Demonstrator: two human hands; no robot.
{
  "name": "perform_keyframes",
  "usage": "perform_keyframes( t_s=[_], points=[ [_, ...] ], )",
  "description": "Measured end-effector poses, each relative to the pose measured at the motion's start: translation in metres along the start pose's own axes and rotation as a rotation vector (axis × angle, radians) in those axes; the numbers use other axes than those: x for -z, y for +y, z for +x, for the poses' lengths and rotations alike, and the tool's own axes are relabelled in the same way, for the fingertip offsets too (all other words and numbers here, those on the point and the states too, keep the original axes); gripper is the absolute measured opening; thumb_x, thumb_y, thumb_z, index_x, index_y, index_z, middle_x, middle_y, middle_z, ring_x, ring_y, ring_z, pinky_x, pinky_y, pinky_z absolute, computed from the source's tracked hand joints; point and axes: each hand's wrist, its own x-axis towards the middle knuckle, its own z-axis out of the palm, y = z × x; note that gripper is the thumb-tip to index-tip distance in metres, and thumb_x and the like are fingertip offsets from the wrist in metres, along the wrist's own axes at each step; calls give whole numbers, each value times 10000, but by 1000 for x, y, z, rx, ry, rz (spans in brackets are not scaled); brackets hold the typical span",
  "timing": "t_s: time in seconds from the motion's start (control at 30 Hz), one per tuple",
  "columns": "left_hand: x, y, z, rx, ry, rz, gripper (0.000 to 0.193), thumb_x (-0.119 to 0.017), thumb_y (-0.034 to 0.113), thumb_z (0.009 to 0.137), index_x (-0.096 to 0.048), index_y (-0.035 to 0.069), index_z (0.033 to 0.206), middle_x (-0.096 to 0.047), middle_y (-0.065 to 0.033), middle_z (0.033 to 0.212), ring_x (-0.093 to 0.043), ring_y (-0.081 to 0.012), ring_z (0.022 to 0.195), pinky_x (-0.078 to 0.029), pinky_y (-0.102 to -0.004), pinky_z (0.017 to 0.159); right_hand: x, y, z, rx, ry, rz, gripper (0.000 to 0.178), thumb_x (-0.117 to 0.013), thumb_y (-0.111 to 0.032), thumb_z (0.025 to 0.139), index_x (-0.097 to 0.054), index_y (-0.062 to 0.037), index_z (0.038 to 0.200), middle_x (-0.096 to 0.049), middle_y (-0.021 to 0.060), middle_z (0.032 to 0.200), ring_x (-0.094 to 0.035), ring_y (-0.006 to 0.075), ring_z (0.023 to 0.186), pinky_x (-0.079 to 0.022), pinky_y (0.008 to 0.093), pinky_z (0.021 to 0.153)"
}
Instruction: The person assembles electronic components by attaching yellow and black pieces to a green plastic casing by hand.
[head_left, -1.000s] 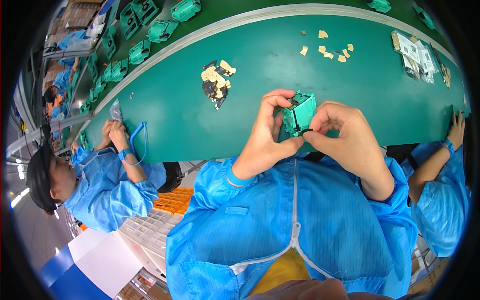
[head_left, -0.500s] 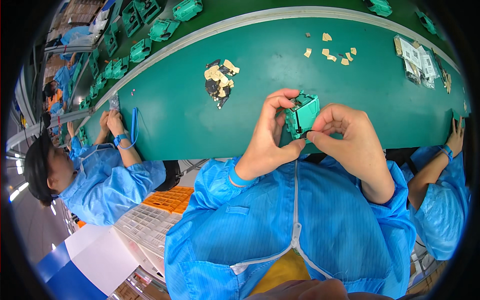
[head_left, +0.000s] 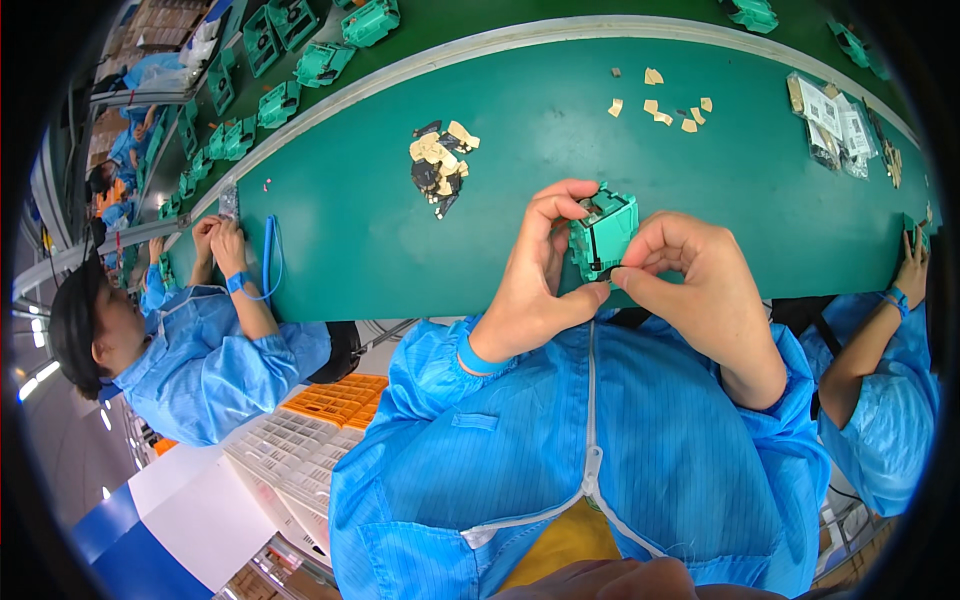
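Above the near edge of the table, my left hand (head_left: 528,295) grips a green plastic housing (head_left: 617,228), its fingers round the far left side and its thumb at the lower corner. A black strip runs along the left part of the housing's face. My right hand (head_left: 700,275) is closed, thumb and forefinger pinched at the housing's lower edge. Between these fingertips and my left thumb shows a small black piece (head_left: 605,273), partly hidden. Beyond my left hand lies a pile of black pieces and tan backing paper scraps (head_left: 436,165).
Several tan scraps (head_left: 661,118) lie farther right on the green table (head_left: 360,230). Clear bags with labels (head_left: 835,125) are at the far right. Past the pale rail, green housings (head_left: 322,63) stand on another surface. Co-workers sit left (head_left: 210,350) and right (head_left: 880,380); a blue wrist strap cord (head_left: 270,255) lies left.
My hands and the housing stay almost in place, my right fingertips shifting very slightly left. The left co-worker's hands have moved a little.
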Motion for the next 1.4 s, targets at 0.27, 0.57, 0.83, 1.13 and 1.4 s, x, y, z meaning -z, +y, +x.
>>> perform_keyframes(
  t_s=[0.27,0.57,0.83,1.13,1.4],
  points=[
    [-2,0,-1,35,12,-51,702,-655,-128,691,-400,85,1308,-328,-113,1483,-402,-239,1392,-349,-376,1140,1,5,-1,-17,8,37,110,-768,-22,837,-674,28,863,-714,78,802,-700,140,761,-567,283,691],
    [-2,6,2,43,26,-7,676,-664,-126,707,-407,80,1296,-331,-110,1479,-403,-238,1390,-366,-369,1132,8,11,6,-55,-32,359,269,-729,48,875,-518,-3,1034,-712,104,886,-692,116,825,-539,248,702],
    [-4,8,-1,-34,30,191,803,-794,-18,746,-354,60,1413,-379,-148,1503,-415,-283,1411,-378,-429,1150,21,33,25,-22,-163,567,322,-724,18,910,-477,-51,1106,-723,91,933,-692,126,841,-535,243,735],
    [-11,21,0,-231,165,812,920,-888,85,745,-334,27,1478,-541,-213,1411,-525,-359,1331,-452,-433,1105,21,53,39,-58,-215,826,384,-696,-98,958,-491,-34,1277,-708,132,1113,-678,194,1021,-522,336,891],
    [-14,32,9,-335,223,1118,747,-869,114,718,-512,7,1365,-587,-191,1313,-570,-392,1200,-520,-453,972,7,31,33,10,-52,489,614,-740,65,868,-390,6,1369,-661,209,1221,-698,220,1031,-570,340,895]
  ],
)
